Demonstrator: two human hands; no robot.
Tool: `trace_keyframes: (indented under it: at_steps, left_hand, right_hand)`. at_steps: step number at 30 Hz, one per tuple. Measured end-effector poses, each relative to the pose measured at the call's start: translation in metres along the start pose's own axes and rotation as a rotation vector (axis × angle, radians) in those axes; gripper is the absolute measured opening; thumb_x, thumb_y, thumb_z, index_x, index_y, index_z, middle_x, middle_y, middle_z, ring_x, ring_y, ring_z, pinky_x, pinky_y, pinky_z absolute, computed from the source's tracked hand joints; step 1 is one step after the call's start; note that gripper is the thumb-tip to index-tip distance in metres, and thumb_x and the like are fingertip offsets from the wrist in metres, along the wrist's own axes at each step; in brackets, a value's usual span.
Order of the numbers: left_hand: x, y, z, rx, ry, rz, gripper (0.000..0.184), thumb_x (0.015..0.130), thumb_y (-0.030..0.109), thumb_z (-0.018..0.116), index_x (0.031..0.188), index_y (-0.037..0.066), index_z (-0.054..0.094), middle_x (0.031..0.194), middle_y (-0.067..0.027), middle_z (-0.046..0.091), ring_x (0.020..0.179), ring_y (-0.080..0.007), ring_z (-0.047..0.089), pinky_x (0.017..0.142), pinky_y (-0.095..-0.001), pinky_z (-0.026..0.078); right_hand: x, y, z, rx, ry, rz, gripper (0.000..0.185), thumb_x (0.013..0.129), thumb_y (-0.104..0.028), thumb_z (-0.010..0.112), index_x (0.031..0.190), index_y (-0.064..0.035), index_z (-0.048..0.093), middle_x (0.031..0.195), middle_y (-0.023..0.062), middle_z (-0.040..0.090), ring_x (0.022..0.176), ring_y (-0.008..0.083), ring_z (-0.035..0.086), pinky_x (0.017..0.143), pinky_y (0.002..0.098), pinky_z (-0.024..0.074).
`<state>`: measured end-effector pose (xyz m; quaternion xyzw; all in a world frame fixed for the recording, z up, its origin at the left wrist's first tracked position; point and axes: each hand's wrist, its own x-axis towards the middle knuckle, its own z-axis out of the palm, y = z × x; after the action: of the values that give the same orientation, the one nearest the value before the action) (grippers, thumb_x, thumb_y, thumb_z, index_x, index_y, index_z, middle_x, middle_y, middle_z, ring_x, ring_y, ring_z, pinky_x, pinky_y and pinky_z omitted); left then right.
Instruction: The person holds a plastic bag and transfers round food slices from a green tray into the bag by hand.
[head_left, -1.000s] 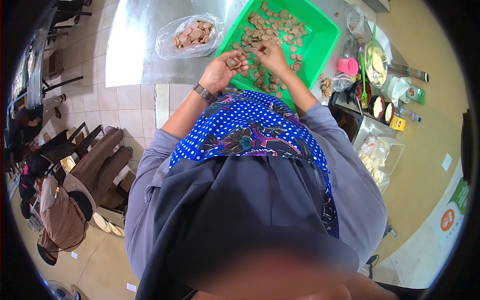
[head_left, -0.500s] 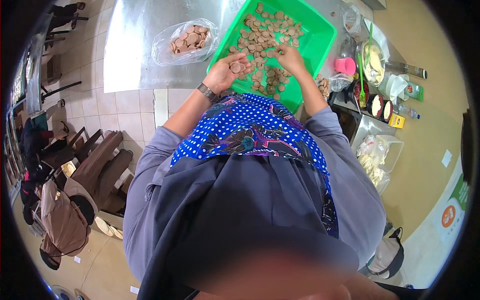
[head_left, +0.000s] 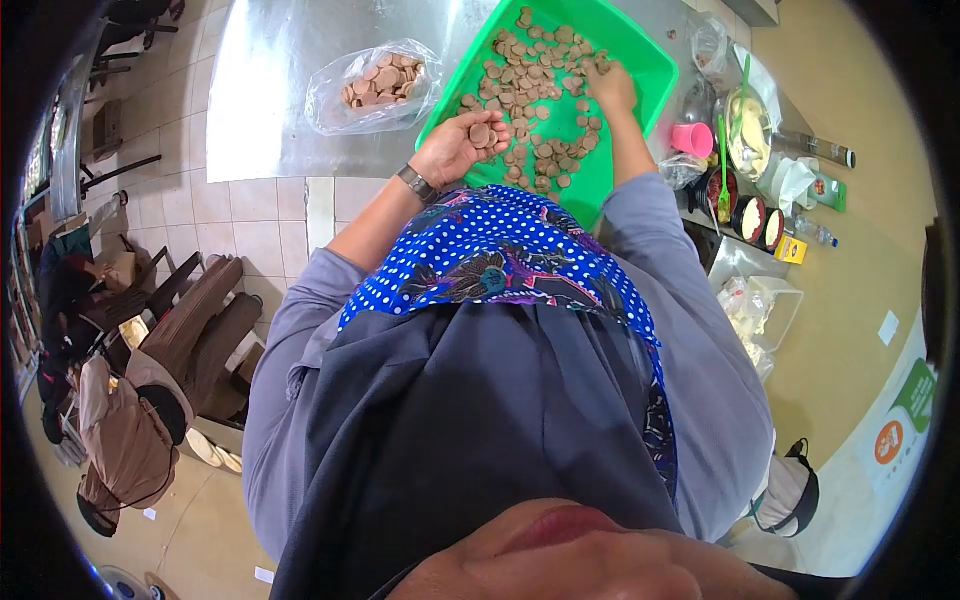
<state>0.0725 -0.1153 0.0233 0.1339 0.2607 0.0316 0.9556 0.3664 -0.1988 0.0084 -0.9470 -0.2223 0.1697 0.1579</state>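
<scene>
Many thin brown discs (head_left: 520, 82) lie scattered over the floor of a green tray (head_left: 652, 68). My left hand (head_left: 455, 150), with a watch at the wrist, is palm up over the tray's near left edge and cups a few of the discs. My right hand (head_left: 611, 88) reaches down at the right part of the tray, its fingertips pressed together among the discs; whether a disc is between them is too small to tell. Left of the tray, an open clear plastic bag (head_left: 325, 98) holds larger brown discs.
The tray rests on a metal table (head_left: 262, 75). At the right stand a pink cup (head_left: 693, 139), a bowl (head_left: 765, 125) with a green-handled utensil, round dark containers, a yellow box (head_left: 791, 249) and bottles. A person (head_left: 125, 430) is at the far left.
My right hand has moved from the middle of the tray to its upper right part. My left hand stays near the tray's left edge, still cupping discs.
</scene>
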Motion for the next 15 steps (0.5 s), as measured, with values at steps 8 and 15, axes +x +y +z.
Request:
trace_keyframes:
  at_steps: [8,15]
  left_hand:
    - [-0.005,0.002,-0.004,0.018,0.017,0.021,0.027,0.096,0.018,0.043,0.112,-0.002,0.050,0.104,-0.0122,0.057,0.096,-0.0228,0.058,0.087,-0.0355,0.049]
    - [-0.004,0.004,0.006,0.052,0.005,-0.053,0.033,0.098,0.022,0.036,0.116,-0.003,0.048,0.113,-0.0146,0.055,0.107,-0.0280,0.055,0.096,-0.0406,0.045]
  right_hand:
    - [0.001,0.019,0.008,0.031,-0.011,-0.112,0.036,0.078,-0.032,0.067,0.105,-0.0071,0.063,0.093,0.0089,0.067,0.079,0.0189,0.064,0.068,0.0343,0.0509]
    - [-0.124,-0.057,-0.037,0.481,-0.603,-0.345,0.022,0.082,-0.021,0.066,0.100,-0.0074,0.067,0.085,-0.0005,0.065,0.068,0.0049,0.054,0.056,0.0220,0.0446]
